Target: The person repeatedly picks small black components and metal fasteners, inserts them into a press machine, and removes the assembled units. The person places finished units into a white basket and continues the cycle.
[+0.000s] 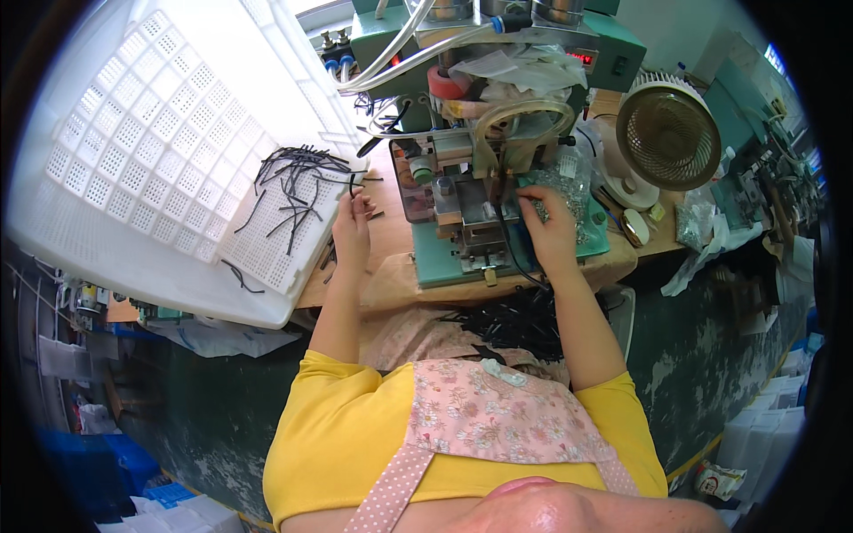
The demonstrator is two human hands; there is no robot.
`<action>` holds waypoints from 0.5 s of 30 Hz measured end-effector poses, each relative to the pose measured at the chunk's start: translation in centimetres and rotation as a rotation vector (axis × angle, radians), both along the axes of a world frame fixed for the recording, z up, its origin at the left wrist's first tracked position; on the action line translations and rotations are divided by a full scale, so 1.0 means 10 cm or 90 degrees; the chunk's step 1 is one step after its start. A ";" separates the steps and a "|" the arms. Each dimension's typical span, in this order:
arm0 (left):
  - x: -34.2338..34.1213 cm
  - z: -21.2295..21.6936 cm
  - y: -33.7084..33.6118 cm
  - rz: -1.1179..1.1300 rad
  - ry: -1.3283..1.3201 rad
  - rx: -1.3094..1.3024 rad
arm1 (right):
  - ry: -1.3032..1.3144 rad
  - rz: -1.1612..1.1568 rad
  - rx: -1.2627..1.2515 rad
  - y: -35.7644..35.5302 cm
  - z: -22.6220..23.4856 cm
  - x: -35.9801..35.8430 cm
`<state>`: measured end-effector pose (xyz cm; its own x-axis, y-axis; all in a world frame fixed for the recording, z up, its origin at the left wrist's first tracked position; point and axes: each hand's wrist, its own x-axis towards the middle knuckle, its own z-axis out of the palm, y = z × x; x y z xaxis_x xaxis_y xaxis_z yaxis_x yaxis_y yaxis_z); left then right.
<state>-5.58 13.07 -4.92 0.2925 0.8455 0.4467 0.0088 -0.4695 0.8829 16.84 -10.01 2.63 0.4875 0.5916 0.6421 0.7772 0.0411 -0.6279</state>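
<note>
So we sit at the bench with our left hand (352, 224) at the lower edge of the white perforated crate (151, 151), fingers curled close together on the end of a black cord piece (354, 185); whether they pinch it fully or only touch it we cannot tell. The rest of the loose black cord pieces (293, 191) lie scattered on the crate's tilted floor just beside that hand, a fair heap of them, which we read as stock not yet worked. Our right hand (548, 233) rests on the green press machine (480, 222), fingers bent down at its front plate next to a clear bag of small metal parts (569, 182); the fingertips are hidden behind the machine's parts, so we cannot say whether they grip anything.

Below the bench edge, in our lap over the flowered apron (484, 417), a dark pile of black pieces (520, 320) has gathered. We judge these to be finished ones, and the pile looks larger than what remains in the crate, so the work seems past its middle. What is left, as far as we can see, is the scatter in the crate, one piece at a time. A round fan (668, 133) stands to the right, well apart from both hands.
</note>
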 end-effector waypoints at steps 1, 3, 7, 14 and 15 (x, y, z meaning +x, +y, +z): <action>0.07 0.13 -0.10 -0.006 -0.005 0.020 | 0.021 -0.008 -0.016 0.03 0.06 -0.07; 0.13 0.41 -0.36 0.000 0.022 0.119 | 0.022 -0.019 -0.041 0.09 0.13 -0.17; 0.24 0.86 -0.83 0.017 0.023 0.510 | 0.163 0.024 0.017 0.16 0.12 -0.24; 0.67 0.93 -1.37 -0.246 -0.057 0.620 | 0.246 0.061 0.002 0.15 0.15 -0.24; 0.73 0.90 -1.37 -0.245 -0.041 0.622 | 0.191 0.059 0.002 0.12 0.14 -0.20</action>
